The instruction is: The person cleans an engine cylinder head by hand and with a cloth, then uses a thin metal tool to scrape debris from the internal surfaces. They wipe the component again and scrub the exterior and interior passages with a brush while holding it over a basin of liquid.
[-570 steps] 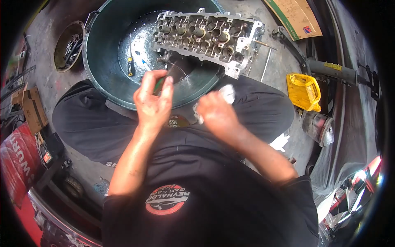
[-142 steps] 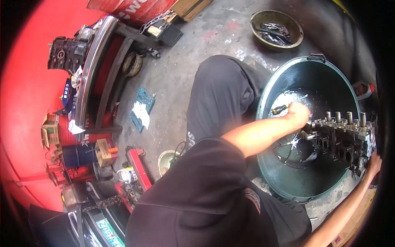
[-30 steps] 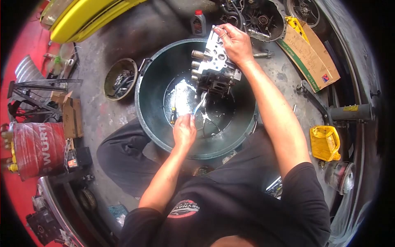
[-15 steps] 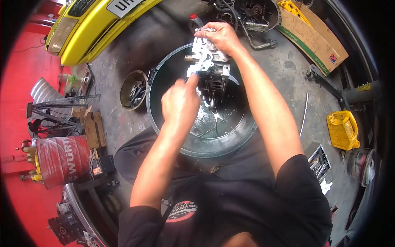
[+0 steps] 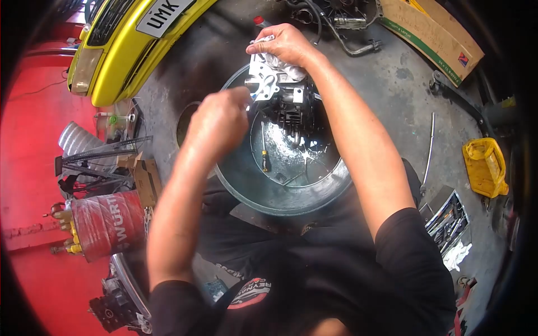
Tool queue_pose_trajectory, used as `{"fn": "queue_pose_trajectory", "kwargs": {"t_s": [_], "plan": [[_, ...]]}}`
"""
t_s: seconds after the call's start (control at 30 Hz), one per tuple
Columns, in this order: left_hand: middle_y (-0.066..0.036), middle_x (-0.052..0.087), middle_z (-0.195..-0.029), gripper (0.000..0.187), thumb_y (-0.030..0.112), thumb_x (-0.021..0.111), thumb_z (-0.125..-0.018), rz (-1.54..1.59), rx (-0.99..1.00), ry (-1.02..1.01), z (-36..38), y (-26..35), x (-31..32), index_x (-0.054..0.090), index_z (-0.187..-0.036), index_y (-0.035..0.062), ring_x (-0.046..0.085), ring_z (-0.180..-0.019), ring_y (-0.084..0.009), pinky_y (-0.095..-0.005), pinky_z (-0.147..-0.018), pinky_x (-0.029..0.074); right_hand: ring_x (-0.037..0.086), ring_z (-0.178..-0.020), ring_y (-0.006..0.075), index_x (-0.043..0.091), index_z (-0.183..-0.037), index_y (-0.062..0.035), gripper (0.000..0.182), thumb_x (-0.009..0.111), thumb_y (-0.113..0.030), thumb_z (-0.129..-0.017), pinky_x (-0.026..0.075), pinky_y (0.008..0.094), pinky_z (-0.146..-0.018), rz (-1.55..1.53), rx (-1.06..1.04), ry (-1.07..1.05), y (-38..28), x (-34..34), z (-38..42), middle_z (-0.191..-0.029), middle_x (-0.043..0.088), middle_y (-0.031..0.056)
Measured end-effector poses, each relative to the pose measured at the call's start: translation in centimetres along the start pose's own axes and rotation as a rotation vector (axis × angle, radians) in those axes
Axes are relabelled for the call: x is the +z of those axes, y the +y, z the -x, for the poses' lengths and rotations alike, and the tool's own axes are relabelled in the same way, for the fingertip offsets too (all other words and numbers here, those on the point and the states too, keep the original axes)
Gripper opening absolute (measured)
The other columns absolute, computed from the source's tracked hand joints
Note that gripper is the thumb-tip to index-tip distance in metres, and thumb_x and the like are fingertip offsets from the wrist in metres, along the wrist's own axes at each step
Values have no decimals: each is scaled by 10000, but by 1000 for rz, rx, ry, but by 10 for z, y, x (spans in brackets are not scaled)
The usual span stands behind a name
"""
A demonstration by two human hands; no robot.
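My right hand (image 5: 284, 46) grips the top of a silvery metal casting with dark parts below it (image 5: 269, 81). A crumpled white rag (image 5: 286, 68) lies under its fingers. The assembly is held upright over a large dark round basin (image 5: 246, 196). My left hand (image 5: 221, 117), smeared by motion, is curled closed at the left side of the casting. A bit of blue shows by its fingertips, but what it holds is hidden. Inside the basin lies a screwdriver (image 5: 265, 159) with a black and yellow handle, beside wet, shiny patches.
A yellow car bumper (image 5: 123, 56) stands at the upper left. A red-capped bottle (image 5: 260, 22) is behind the basin. To the right are a cardboard box (image 5: 431, 39), a yellow jug (image 5: 485, 168) and a tool tray (image 5: 448, 218). A red Würth drum (image 5: 109, 224) stands left.
My left hand has moved left and slightly up, off the front of the casting. The screwdriver in the basin now shows. The whole view has shifted a little.
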State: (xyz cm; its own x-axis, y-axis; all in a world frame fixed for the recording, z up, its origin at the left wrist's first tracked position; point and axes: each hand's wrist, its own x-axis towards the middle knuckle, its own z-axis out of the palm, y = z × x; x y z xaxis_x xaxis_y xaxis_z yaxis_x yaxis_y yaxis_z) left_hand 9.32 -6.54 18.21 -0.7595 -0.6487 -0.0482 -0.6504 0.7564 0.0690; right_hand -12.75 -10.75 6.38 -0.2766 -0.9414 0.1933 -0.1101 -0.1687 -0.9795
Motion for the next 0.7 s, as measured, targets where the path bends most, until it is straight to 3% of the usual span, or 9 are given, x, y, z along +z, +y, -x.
{"fn": "queue_pose_trajectory", "kwargs": {"t_s": [0.03,0.13,0.17,0.3,0.43,0.53,0.63,0.7], "plan": [[-236,697,-882,182,93,515,-871,41,38,-82,-9,1,-16,686,-926,66,687,-890,-419,-516,-780,543,685,-755,110,774,-922,-51,294,881,-281,-775,540,277,-703,17,-10,14,-1,1,3,-822,743,44],[-192,707,-840,185,102,547,-874,-470,242,-287,-27,7,-50,674,-1008,97,703,-848,-381,-488,-737,559,687,-757,118,780,-928,-61,327,887,-318,-755,537,283,-711,16,-30,21,1,-1,5,-816,744,50],[-146,692,-804,194,112,556,-902,-651,460,-258,-29,-2,-53,651,-1071,124,711,-785,-340,-453,-687,568,686,-757,120,780,-928,-61,333,889,-322,-752,536,284,-713,18,-27,29,0,0,6,-816,744,50],[-30,569,-841,398,133,670,-837,-878,875,-111,-48,-20,-62,608,-1227,182,621,-767,-216,-379,-604,515,684,-751,132,782,-917,-66,351,887,-351,-743,530,293,-709,86,-55,105,0,1,9,-804,743,61],[-1,510,-776,287,174,665,-863,-900,1174,-13,-65,-32,-70,638,-1147,146,569,-734,-175,-317,-583,484,674,-730,139,780,-909,-65,356,884,-362,-741,520,294,-698,56,-32,73,3,1,8,-781,734,59],[-31,495,-819,439,167,677,-843,-918,1207,-39,-76,-40,-72,581,-1271,145,560,-728,-183,-324,-569,487,670,-715,144,771,-885,-59,387,891,-388,-721,519,295,-690,39,-23,57,-2,-1,9,-760,724,63],[-32,583,-776,220,162,651,-902,-1012,1057,-64,-68,-30,-66,636,-1120,133,629,-709,-191,-330,-558,517,672,-709,150,764,-871,-54,420,892,-419,-709,523,299,-688,88,-11,77,-5,0,8,-747,719,70],[-53,622,-778,211,162,635,-920,-1073,871,-122,-53,-12,-59,633,-1126,112,663,-696,-216,-340,-564,540,674,-705,155,760,-867,-49,443,889,-441,-706,527,305,-688,109,-18,74,-3,3,5,-738,715,75]]}}
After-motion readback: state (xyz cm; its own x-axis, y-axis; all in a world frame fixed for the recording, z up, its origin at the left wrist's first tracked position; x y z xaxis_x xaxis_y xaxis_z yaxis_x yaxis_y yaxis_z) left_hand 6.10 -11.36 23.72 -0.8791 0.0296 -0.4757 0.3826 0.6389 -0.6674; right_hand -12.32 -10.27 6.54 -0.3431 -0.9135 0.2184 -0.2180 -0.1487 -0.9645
